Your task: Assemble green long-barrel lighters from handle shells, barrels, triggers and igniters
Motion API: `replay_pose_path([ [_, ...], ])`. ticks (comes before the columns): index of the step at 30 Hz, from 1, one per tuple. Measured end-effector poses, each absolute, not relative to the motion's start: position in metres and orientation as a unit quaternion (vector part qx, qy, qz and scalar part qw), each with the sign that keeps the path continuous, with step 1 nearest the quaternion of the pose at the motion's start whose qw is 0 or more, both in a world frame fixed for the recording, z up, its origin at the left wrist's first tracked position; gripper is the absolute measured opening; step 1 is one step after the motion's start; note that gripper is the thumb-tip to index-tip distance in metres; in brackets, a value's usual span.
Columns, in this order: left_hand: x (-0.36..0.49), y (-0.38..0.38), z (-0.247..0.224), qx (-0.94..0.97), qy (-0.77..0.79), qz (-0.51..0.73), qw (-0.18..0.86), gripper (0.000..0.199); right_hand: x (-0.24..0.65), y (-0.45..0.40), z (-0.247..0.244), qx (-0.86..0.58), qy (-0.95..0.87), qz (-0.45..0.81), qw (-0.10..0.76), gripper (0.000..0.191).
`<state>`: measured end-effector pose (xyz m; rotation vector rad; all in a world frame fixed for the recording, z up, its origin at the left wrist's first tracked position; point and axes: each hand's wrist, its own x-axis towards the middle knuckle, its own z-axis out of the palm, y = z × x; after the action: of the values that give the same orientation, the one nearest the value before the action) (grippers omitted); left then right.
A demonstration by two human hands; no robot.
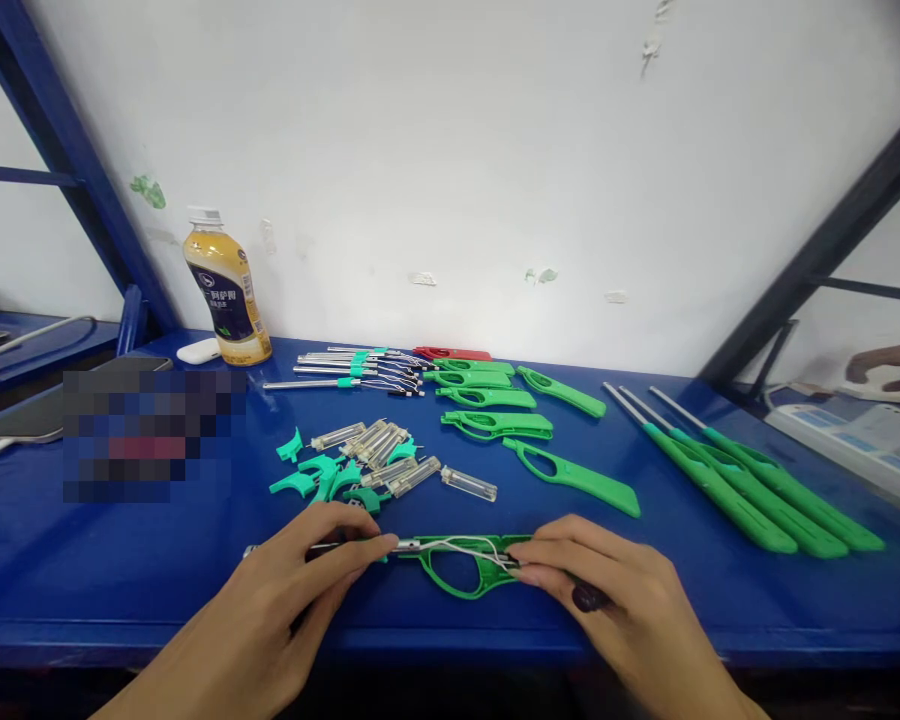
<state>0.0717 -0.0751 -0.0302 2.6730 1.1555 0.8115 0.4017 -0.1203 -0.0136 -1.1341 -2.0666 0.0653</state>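
Observation:
A green lighter handle shell (461, 580) lies open at the table's front edge, its inside facing up. My left hand (311, 575) pinches a metal lighter tube (407, 545) at the shell's left end. Two thin white wires (465, 543) run from the tube across the trigger opening. Their small black end is pinched by my right hand (604, 575) over the shell's right part, which that hand mostly hides. A dark rounded object (589, 598) pokes out beneath the right fingers; its kind is hidden. Just beyond lie clear fuel tanks (469, 485) and teal triggers (322, 475).
Several wired metal tubes (315, 384) lie at the back, beside green shells (577, 480) and a red one (454, 354). Assembled lighters (742, 490) rest at right. A drink bottle (229, 290) and a phone (30, 410) are at left. Another person's hand (892, 368) shows far right.

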Motion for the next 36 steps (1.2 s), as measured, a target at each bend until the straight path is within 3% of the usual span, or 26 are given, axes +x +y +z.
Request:
replay_pose_path([
  [10, 0.076, -0.068, -0.024, 0.870, 0.333, 0.352, 0.089, 0.031, 0.403, -0.122, -0.017, -0.454, -0.814, 0.076, 0.355, 0.014],
  [20, 0.077, -0.074, -0.015, 0.863, 0.353, 0.341, 0.119, 0.023, 0.403, -0.124, -0.020, -0.450, -0.818, 0.085, 0.348, 0.011],
  [24, 0.078, -0.073, -0.010, 0.862, 0.349, 0.359, 0.081, 0.026, 0.403, -0.124, -0.019, -0.452, -0.817, 0.097, 0.343, 0.010],
  [29, 0.078, -0.048, -0.002, 0.852, 0.363, 0.376, -0.039, 0.023, 0.403, -0.124, -0.019, -0.446, -0.816, 0.095, 0.355, 0.008],
  [36, 0.070, -0.014, -0.011, 0.882, 0.356, 0.308, -0.037, 0.025, 0.403, -0.123, -0.018, -0.441, -0.816, 0.091, 0.362, 0.009],
])
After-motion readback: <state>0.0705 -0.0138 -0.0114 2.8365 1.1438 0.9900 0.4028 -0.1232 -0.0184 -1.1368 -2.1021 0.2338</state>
